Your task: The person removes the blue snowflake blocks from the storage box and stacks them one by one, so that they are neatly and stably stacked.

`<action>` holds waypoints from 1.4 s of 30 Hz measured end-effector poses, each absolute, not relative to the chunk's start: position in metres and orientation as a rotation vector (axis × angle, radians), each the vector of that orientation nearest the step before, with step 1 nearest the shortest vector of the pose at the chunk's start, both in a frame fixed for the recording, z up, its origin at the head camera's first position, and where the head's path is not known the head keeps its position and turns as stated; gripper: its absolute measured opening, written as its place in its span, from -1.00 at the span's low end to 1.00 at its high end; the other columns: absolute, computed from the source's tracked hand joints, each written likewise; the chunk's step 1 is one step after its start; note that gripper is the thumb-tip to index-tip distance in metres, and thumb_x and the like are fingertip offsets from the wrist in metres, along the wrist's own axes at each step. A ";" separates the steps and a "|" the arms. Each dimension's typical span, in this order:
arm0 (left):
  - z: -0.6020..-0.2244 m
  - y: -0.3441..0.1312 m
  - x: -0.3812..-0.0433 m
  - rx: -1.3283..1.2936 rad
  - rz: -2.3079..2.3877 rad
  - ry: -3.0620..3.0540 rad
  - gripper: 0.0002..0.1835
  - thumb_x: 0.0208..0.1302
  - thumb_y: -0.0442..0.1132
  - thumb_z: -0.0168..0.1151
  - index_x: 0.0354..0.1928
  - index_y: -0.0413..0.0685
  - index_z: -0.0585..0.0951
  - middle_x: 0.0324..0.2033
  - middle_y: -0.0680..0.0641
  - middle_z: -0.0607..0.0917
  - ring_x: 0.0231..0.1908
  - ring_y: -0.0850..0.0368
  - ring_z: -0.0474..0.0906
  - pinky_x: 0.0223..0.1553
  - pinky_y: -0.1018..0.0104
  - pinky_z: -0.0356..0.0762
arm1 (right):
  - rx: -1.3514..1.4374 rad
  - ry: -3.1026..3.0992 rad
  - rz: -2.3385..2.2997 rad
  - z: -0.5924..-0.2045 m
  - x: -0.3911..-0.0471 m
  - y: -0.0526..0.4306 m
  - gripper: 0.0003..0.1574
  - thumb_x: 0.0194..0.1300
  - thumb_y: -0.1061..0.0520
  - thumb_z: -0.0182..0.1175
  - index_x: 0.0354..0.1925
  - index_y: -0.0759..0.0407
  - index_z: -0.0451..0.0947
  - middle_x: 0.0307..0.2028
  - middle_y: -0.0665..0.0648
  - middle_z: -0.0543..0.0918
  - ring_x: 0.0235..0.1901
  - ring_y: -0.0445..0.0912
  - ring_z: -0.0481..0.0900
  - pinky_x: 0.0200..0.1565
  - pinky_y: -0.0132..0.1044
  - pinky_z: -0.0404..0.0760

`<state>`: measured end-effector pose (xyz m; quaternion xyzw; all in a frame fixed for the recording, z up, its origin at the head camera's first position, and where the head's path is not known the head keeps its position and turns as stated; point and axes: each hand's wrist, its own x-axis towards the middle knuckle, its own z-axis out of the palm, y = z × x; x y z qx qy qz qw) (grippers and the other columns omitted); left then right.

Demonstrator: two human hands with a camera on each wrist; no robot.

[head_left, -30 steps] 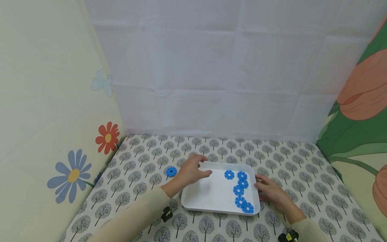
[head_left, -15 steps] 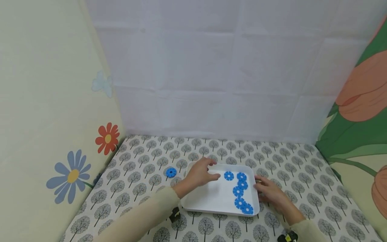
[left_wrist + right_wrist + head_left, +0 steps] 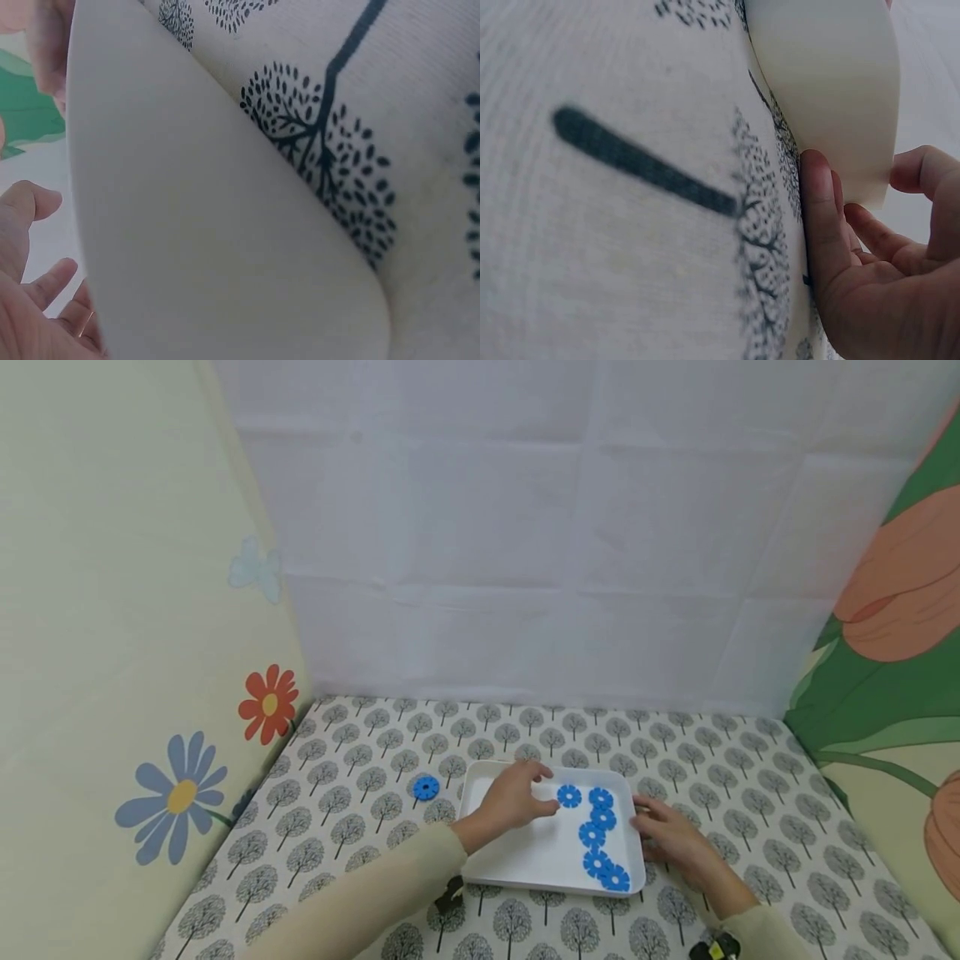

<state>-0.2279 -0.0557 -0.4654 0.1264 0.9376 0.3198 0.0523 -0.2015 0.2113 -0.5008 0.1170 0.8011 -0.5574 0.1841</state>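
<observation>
A shallow white tray (image 3: 517, 856) lies on the table. My left hand (image 3: 513, 797) hovers over its middle, thumb and fingers spread apart around nothing. Just right of its fingertips lies a lone blue notched disc (image 3: 569, 796). Several more blue discs (image 3: 592, 835) form a crooked row along the tray's right side. My right hand (image 3: 671, 835) touches the right edge; in the right wrist view its fingers (image 3: 821, 187) rest against the tray's outer wall (image 3: 840, 97), one fingertip at the rim. The left wrist view shows the tray wall (image 3: 180, 210) hiding part of my left hand (image 3: 30, 300).
Another blue disc (image 3: 426, 787) lies on the tree-print tablecloth (image 3: 337, 860), left of the tray. A white sheet (image 3: 480, 568) hangs behind the table. Flower-patterned panels (image 3: 150, 652) stand at both sides.
My left hand has moved right across the tray, from its left part to near the lone disc. My right hand, the tray and the discs stay in place.
</observation>
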 end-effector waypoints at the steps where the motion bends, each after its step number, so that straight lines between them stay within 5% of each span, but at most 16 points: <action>1: -0.466 -0.054 -0.228 0.388 0.970 2.853 -0.45 0.10 -0.02 0.54 0.14 0.03 0.64 0.04 -0.09 0.67 0.00 -0.03 0.60 -0.01 0.09 0.59 | 0.330 2.261 -1.570 -0.501 -0.202 0.211 -0.23 0.38 0.09 0.16 0.48 0.22 0.24 0.20 0.39 0.54 -0.10 0.05 0.64 -0.18 -0.10 0.72; 33: -0.482 -0.028 -0.235 0.243 0.874 2.823 -0.38 0.01 0.01 0.60 0.14 0.04 0.65 0.00 -0.04 0.65 -0.08 0.07 0.59 -0.07 0.19 0.61 | 0.263 2.297 -1.610 -0.503 -0.196 0.212 -0.29 0.41 0.10 0.14 0.46 0.21 0.29 0.12 0.33 0.60 -0.14 0.03 0.65 -0.20 -0.10 0.71; 42: -0.481 -0.022 -0.235 0.233 0.816 2.859 -0.39 -0.02 -0.01 0.61 0.12 0.05 0.66 0.16 -0.09 0.62 0.07 -0.03 0.57 0.09 0.07 0.58 | 0.268 2.298 -1.599 -0.503 -0.197 0.212 -0.27 0.40 0.08 0.15 0.47 0.21 0.28 0.15 0.34 0.59 -0.13 0.02 0.65 -0.18 -0.10 0.71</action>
